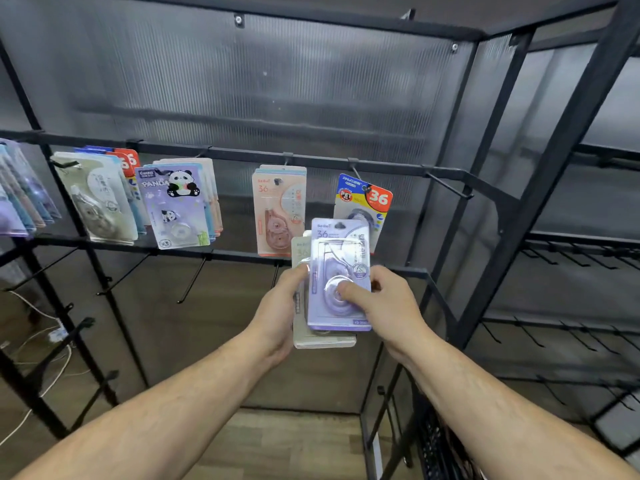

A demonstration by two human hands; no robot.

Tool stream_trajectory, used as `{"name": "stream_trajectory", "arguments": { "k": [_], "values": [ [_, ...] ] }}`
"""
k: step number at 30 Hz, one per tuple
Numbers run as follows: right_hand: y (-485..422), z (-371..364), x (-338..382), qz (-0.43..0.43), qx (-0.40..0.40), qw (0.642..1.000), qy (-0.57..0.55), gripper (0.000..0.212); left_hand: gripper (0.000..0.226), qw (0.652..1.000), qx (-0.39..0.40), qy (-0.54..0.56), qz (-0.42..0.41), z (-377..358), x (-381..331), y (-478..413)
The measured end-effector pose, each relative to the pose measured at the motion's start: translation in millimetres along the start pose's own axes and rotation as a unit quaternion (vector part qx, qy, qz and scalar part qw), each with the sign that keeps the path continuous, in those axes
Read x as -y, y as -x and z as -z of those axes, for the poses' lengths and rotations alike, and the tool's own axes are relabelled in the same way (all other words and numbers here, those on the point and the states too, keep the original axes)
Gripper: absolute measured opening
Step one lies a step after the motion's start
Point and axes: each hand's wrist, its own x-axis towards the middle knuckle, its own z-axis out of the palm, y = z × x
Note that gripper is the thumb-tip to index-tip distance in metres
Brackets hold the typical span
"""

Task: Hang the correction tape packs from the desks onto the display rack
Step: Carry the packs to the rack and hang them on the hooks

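I hold a small stack of correction tape packs in front of the black display rack. The front one is a purple pack; behind it sits a grey-green pack. My left hand grips the stack from its left side. My right hand pinches the purple pack, thumb on its clear blister. On the rack's hooks hang a pink pack, a blue-and-red pack, a panda pack and a pale green pack. An empty hook sticks out at the right.
More packs hang at the far left. Several bare hooks stick out from the lower rail. A second rack with bare hooks stands to the right. White cables lie on the wooden floor at the lower left.
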Motion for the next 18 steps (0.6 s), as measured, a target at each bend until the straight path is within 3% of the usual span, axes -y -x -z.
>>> {"name": "stream_trajectory", "arguments": {
  "k": [3, 10, 14, 18],
  "values": [
    [-4, 6, -2, 0.0, 0.009, 0.998, -0.059, 0.007, 0.026, 0.998, -0.02, -0.043, -0.038, -4, 0, 1],
    [-14, 13, 2, 0.006, -0.007, 0.992, -0.124, 0.004, 0.027, 0.99, -0.044, -0.103, -0.086, -4, 0, -4],
    [-28, 22, 10, 0.027, -0.063, 0.99, -0.12, 0.004, 0.017, 0.985, -0.064, -0.116, -0.111, 5, -2, -7],
    [-40, 27, 13, 0.009, -0.064, 0.995, -0.081, 0.008, 0.013, 0.985, -0.075, -0.104, -0.116, 18, -3, -8]
  ]
}}
